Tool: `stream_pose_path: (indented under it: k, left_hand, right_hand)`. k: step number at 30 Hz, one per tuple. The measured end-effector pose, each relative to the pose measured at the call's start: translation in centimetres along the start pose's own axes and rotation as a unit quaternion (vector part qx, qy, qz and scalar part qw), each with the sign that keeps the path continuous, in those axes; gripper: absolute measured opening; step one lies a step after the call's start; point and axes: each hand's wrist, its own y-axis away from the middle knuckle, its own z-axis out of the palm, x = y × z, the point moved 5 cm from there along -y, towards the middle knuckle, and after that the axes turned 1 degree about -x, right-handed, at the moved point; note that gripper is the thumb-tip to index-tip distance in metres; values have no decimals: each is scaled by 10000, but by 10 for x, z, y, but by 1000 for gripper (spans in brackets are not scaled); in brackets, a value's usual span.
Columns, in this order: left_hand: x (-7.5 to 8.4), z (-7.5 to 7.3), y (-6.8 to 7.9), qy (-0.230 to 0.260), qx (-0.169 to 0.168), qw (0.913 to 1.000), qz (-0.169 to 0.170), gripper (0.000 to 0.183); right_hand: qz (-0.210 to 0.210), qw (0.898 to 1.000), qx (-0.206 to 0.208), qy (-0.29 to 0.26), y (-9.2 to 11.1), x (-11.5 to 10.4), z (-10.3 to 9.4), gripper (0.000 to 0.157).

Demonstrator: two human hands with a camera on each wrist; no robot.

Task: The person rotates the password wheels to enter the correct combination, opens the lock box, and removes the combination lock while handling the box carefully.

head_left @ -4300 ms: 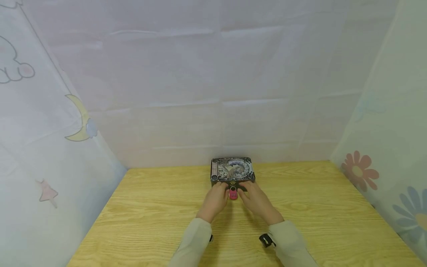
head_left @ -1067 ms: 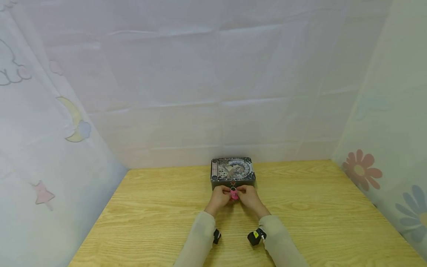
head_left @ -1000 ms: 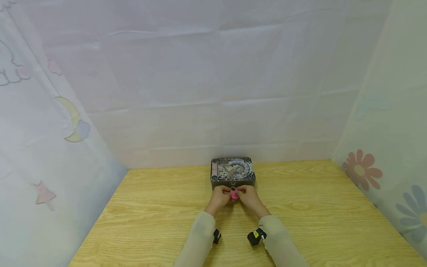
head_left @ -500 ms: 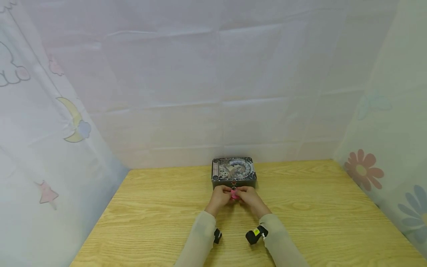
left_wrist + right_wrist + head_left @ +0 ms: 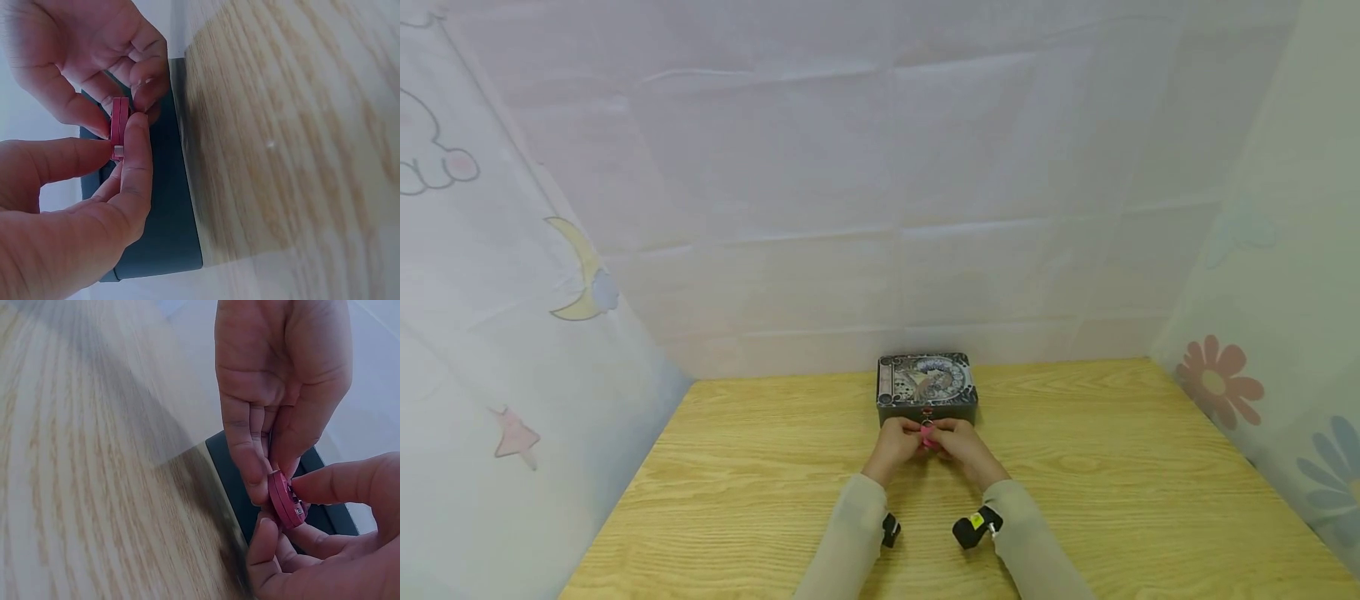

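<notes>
A small pink padlock [image 5: 928,436] is at the front clasp of a dark box [image 5: 927,385] with an illustrated lid. My left hand [image 5: 892,445] pinches its left side. From the right, my right hand [image 5: 964,447] pinches it too. The left wrist view shows the padlock [image 5: 119,128] edge-on, with the left thumb and fingers on its lower end and the right fingers around its upper end. In the right wrist view, small dial-like details show on the padlock [image 5: 286,500]. The fingers hide much of its body.
The box's lid is down, and its back stands close to the pale cloth backdrop [image 5: 820,208]. A wooden table [image 5: 737,500] lies under the box and arms. Printed cloth hangs at both sides. A black camera is strapped at each wrist.
About four seconds ago the hands were at the box front, either side of the hanging padlock. Since then both have come together to pinch it. Over the last second they have barely moved.
</notes>
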Motion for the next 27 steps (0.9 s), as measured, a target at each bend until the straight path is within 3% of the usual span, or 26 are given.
stream_pose_path:
  k: [2,4,5,7,11,12,13,14,18,19,20,21,23,27]
  left_hand:
    - [-9,1,-5,110,44,9999,126,13]
    - [-12,2,-7,21,53,10000,-45,14]
    - [-14,2,-8,14,76,9999,78,13]
    - [-4,0,-3,-90,30,9999,74,16]
    - [21,-6,12,-199,45,9994,-292,11]
    - [35,-8,19,-327,91,9987,-387,11]
    - [27,-6,15,-381,123,9988,-275,10]
    - [20,-5,12,-404,148,9980,-454,11]
    - [-41,4,-21,-317,188,9993,-37,9]
    - [-63,7,-32,-241,156,9996,2,9]
    - [-65,9,-33,-318,193,9992,-122,10]
    - [-62,8,-32,-293,183,9994,77,9]
    - [-25,4,-11,-326,207,9991,-191,10]
    - [93,-12,54,-154,182,9970,-732,12]
  right_hand:
    - [20,10000,-16,-26,0,0,0,29]
    - [49,10000,-7,-57,0,-1,1,30]
    - [43,10000,-20,-57,0,-1,1,29]
    - [58,10000,-32,-63,0,0,2,28]
    - [82,9999,-95,-82,-1,1,4,24]
    - [96,9999,-103,-86,-1,1,5,24]
    - [100,9998,-117,-85,-1,2,5,23]
    - [66,9999,-137,-41,-1,2,5,23]
    - [38,9999,-132,87,-2,3,5,23]
    - [8,9998,-132,135,-2,3,5,22]
    - [-13,9997,-132,187,-3,3,5,22]
    - [-19,9997,-133,226,-3,4,5,21]
    - [-51,9994,-140,328,-3,4,5,21]
    - [-38,9989,-121,456,-3,4,4,21]
